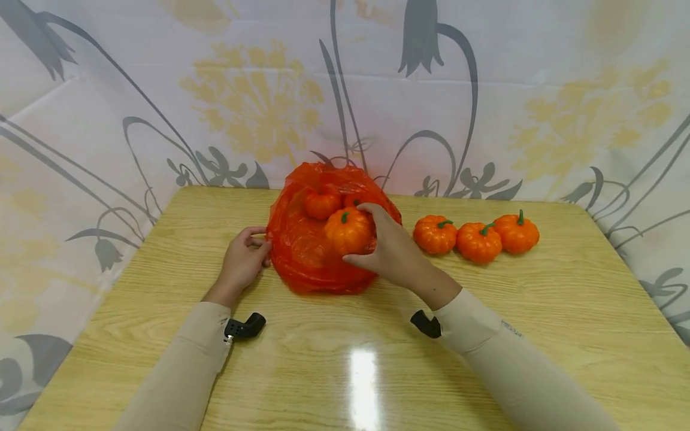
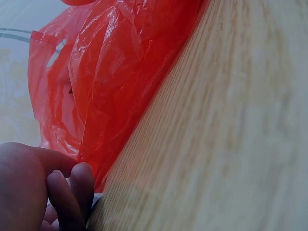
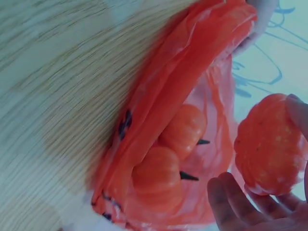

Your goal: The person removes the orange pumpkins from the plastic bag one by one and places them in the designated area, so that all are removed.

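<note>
A red plastic bag (image 1: 302, 263) lies spread with its mouth up on the wooden table. Inside it are two small orange pumpkins, one pumpkin (image 1: 321, 203) at the back left and another pumpkin (image 1: 353, 199) beside it, partly hidden. Over the bag's opening, my right hand (image 1: 396, 251) holds a third pumpkin (image 1: 347, 232) between thumb and fingers, its green stem upward. My left hand (image 1: 242, 260) pinches the bag's left edge; in the left wrist view the thumb and forefinger meet at the red film (image 2: 110, 96).
Right of the bag, three more pumpkins stand in a row on the table: a left pumpkin (image 1: 434, 234), a middle pumpkin (image 1: 478, 243) and a right pumpkin (image 1: 516, 233). A flower-patterned cloth (image 1: 366, 108) hangs behind the table (image 1: 302, 371).
</note>
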Demonstrator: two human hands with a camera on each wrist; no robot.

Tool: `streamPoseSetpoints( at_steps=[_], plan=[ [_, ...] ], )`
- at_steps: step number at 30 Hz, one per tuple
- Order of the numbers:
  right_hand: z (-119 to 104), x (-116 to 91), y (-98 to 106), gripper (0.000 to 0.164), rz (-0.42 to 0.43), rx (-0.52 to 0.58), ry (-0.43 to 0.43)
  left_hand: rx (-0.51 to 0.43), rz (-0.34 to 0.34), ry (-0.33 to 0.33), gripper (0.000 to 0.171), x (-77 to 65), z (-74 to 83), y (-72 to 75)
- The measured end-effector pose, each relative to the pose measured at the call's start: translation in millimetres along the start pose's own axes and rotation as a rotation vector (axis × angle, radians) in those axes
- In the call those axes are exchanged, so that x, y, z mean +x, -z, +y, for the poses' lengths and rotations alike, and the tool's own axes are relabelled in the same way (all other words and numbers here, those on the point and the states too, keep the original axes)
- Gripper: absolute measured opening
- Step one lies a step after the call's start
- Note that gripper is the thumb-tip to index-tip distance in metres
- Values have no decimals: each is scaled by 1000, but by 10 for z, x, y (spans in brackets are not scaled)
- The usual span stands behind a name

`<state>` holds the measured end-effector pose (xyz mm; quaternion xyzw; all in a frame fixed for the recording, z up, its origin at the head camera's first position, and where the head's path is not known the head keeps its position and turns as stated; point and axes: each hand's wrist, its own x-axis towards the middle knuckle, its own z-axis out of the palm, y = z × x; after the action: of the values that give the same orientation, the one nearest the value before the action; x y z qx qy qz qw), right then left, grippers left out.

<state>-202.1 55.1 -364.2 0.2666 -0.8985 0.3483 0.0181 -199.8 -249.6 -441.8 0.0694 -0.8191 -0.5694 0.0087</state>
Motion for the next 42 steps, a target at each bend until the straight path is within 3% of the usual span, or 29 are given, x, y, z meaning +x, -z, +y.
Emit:
streamPoseSetpoints(
  at_steps=[11,23,35,42],
  plan=[
    [127,-197,177,97,35,76,-74,6,-3,8,42,-9,16,1],
    [237,-507,311,90,134,14,46,16,-7,5,40,3,0,-9],
    [406,-736,436,89,189,-39,70,16,-3,18,40,8,-8,1],
    [522,-839,490,90,219,-92,38,12,-2,20,40,8,-6,0]
  ],
)
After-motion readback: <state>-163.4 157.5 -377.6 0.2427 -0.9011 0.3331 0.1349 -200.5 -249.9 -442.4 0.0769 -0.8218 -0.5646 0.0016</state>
